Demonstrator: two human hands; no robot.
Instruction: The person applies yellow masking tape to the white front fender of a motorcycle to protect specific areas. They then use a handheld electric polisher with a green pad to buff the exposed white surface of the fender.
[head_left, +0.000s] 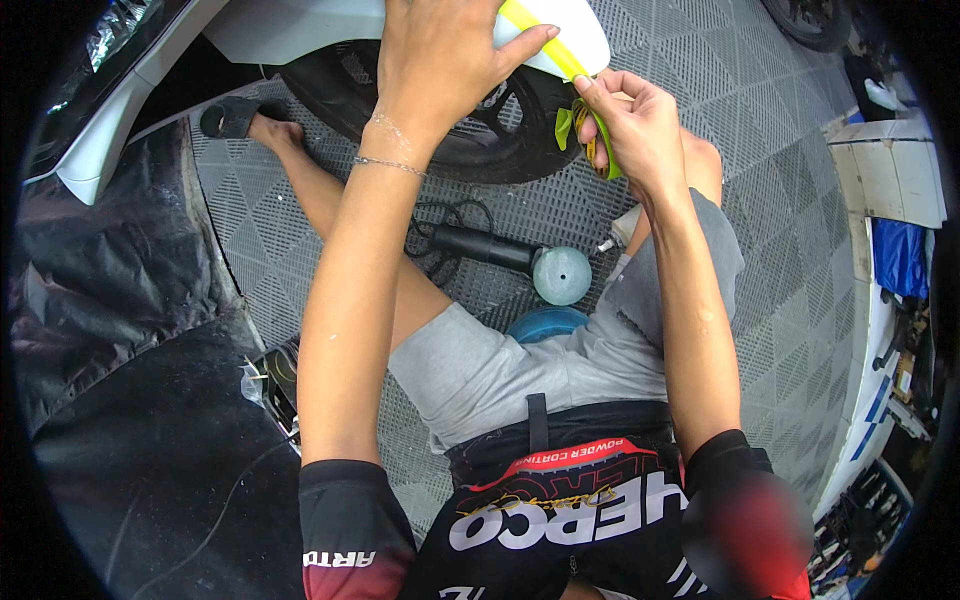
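A strip of neon yellow masking tape (553, 49) runs along the edge of a white fender-like panel (592, 37) above a black motorcycle wheel (525, 146). My left hand (442, 60) lies over the panel, its thumb stretched across the strip; the upper picture edge cuts off the other fingers. Just beyond the panel's lower corner, my right hand (637, 112) grips the tape roll (600, 154), with thumb and forefinger pinching the strip where it leaves the panel. A loose yellow-green tape piece (562, 129) sticks out beside the roll.
On the grey grid floor (780, 225), between my legs, lies a black corded polisher (484, 247) with a round pale pad (562, 276). A tube with a nozzle (621, 231) is near my right leg. Black sheeting (112, 285) covers the left side; a white cabinet (889, 172) stands right.
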